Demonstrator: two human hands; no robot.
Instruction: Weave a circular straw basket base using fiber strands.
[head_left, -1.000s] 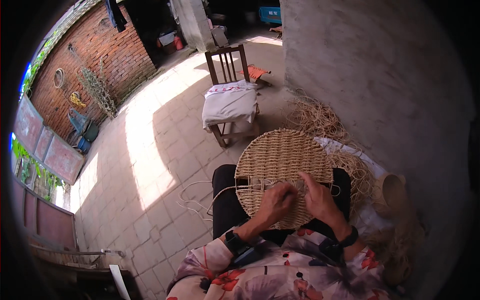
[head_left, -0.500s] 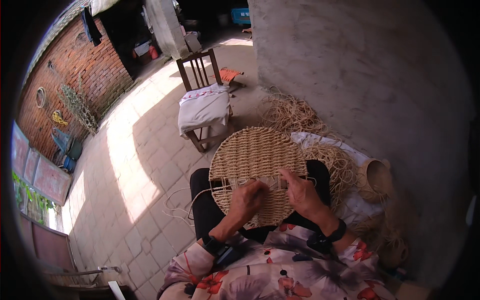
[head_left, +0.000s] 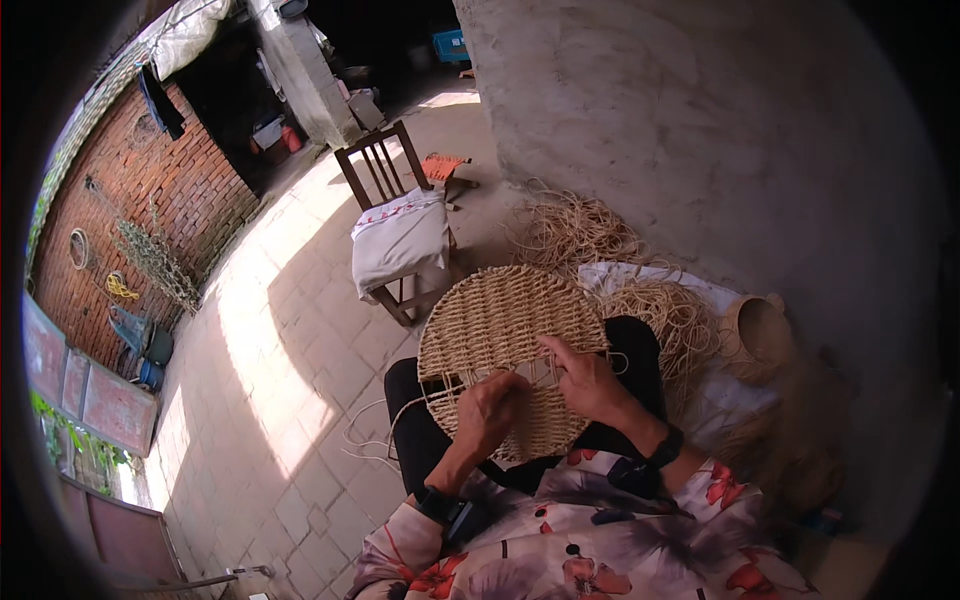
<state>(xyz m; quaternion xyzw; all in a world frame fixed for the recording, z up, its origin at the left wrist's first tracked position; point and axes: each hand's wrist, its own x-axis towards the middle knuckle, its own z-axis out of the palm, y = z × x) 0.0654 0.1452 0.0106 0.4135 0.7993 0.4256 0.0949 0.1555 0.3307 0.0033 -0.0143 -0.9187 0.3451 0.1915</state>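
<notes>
Outdoors, on a paved courtyard floor (head_left: 290, 330) of pale square tiles, half in sun and half in shade, a person sits with a rough grey plastered wall (head_left: 700, 150) rising on the right and a red brick wall (head_left: 150, 190) on the left; ahead stands a wooden chair (head_left: 385, 190) with a white cloth (head_left: 400, 240) draped over its seat; loose straw fibre (head_left: 600, 240) lies heaped at the foot of the grey wall, beside a small woven basket (head_left: 755, 335).

On the person's lap rests a round woven straw mat (head_left: 500, 330), nearly flat and tilted a little toward the person, its far edge pointing at the chair; being round, it has no clear long axis; its rows run side to side, and loose strands (head_left: 375, 440) trail off its left edge to the floor.

Both forearms come up from the lower edge; the left hand (head_left: 490, 410) is curled closed on the mat's near edge, pinching strands; the right hand (head_left: 590, 380) lies partly open on the weave, fingers (head_left: 555, 348) stretched forward, thumb tucked, and whether it grips a strand I cannot tell.
</notes>
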